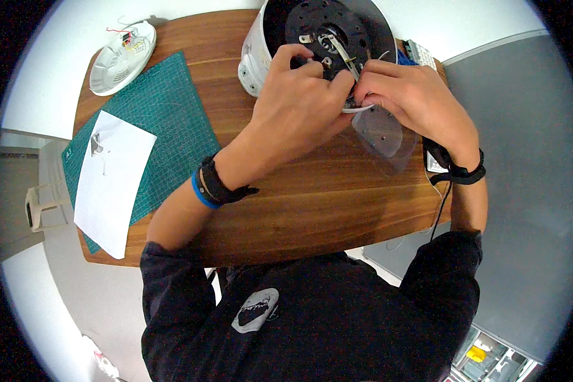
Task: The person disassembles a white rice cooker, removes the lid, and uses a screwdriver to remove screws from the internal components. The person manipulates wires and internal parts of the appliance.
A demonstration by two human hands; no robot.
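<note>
A round white appliance body (pixel 253 54) lies at the far middle of the table, its open side facing me. Inside it is a black plate (pixel 305 22) with holes, metal tabs and a pale metal strip (pixel 339 51). My left hand (pixel 302 92) reaches over the near rim with bent fingers, thumb and fingertips down among the inner parts. Beside it, my right hand (pixel 404 92) is closed in a pinch at the near right rim, close to a thin whitish wire (pixel 383 56). What either hand's fingertips grip is hidden.
A translucent plastic piece (pixel 388 143) lies below my right hand. On the left are a green cutting mat (pixel 172 108), a white paper (pixel 111 191) with small metal parts, and a white vented cover (pixel 118 67) with a red wire. A cable (pixel 442 207) hangs at right.
</note>
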